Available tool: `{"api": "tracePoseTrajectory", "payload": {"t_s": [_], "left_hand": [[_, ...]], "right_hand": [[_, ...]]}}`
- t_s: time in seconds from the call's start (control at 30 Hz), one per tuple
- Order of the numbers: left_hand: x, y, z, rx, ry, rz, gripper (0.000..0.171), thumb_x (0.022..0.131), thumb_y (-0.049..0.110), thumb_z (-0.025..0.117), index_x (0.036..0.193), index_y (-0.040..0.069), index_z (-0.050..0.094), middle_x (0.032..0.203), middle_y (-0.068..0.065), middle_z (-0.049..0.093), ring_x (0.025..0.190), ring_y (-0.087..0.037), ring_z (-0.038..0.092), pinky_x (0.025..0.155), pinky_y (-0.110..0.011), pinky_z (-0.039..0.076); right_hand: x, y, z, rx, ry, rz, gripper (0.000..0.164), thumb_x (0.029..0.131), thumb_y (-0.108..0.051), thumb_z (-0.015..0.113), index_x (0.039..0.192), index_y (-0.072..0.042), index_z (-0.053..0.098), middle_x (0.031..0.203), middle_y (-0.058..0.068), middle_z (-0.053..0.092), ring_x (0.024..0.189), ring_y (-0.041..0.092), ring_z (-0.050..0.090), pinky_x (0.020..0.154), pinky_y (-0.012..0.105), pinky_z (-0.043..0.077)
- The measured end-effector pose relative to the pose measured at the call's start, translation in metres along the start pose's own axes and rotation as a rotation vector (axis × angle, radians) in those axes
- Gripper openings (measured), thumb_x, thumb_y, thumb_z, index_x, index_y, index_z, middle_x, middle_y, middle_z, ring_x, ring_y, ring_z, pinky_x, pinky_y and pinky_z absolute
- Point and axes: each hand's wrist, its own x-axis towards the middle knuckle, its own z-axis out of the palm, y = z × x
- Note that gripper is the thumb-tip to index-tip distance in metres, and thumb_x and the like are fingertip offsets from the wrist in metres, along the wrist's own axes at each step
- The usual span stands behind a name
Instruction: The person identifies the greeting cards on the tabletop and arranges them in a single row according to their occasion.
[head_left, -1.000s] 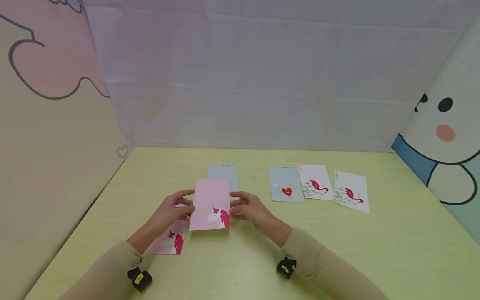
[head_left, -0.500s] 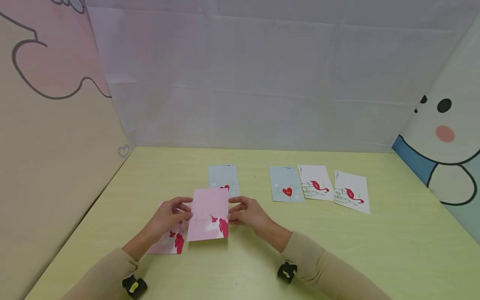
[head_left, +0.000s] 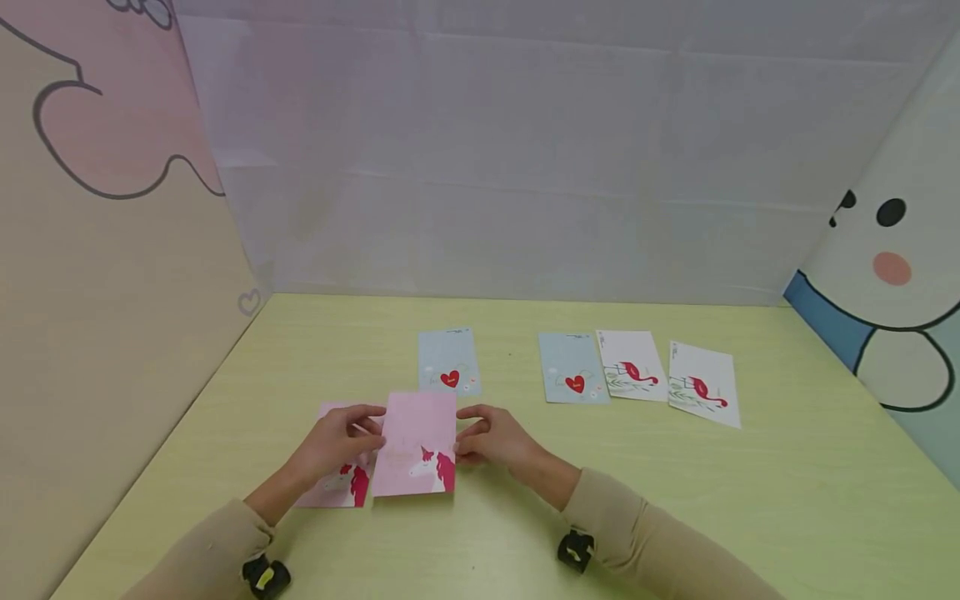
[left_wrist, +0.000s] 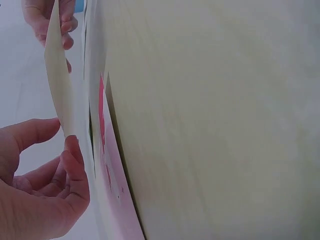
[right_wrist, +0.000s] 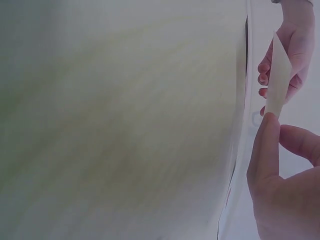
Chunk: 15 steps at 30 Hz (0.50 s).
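Note:
Between both hands is a pink unicorn card [head_left: 416, 442], picture side up and raised above the table, as both wrist views show. My left hand [head_left: 337, 443] pinches its left edge between thumb and fingers. On the opposite edge, the thumb and fingertips of my right hand [head_left: 498, 437] pinch the card. A second pink unicorn card [head_left: 348, 492] lies flat under my left hand, which partly covers it. Just beyond the held card lies a light blue heart card [head_left: 448, 354], its lower edge close to the held card's top.
To the right on the pale yellow-green table [head_left: 630, 500] lie another blue heart card [head_left: 573, 367], a white flamingo card [head_left: 632, 362] and a second white flamingo card [head_left: 705, 383]. A white sheet [head_left: 525, 167] rises behind the table, with printed panels on both sides.
Both hands have brought the pink card down and toward the front edge of the table. More of the blue heart card behind it now shows, including its heart.

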Motion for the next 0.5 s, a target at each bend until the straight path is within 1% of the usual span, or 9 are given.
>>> {"api": "tracePoseTrajectory", "payload": {"t_s": [0.3,0.5], "left_hand": [[0.0013,-0.005,-0.0002,0.053,-0.027,-0.009,0.042,0.075,0.014,0.07,0.113,0.0,0.056,0.084,-0.003,0.056,0.074,-0.017,0.052,0.058,-0.027,0.047],[0.0019,-0.0074,-0.0003,0.086,-0.03,0.002,0.041,0.075,0.015,0.07,0.111,0.0,0.057,0.082,-0.001,0.056,0.074,-0.016,0.051,0.059,-0.027,0.046]], "right_hand": [[0.0002,0.0029,0.0007,-0.022,-0.047,0.015,0.04,0.081,-0.002,0.061,0.117,0.004,0.046,0.084,0.01,0.058,0.069,0.02,0.06,0.066,0.032,0.051],[0.0012,0.0054,0.0006,-0.009,-0.074,0.02,0.04,0.081,-0.003,0.06,0.118,0.005,0.045,0.083,0.011,0.059,0.07,0.021,0.06,0.066,0.032,0.051]]}}
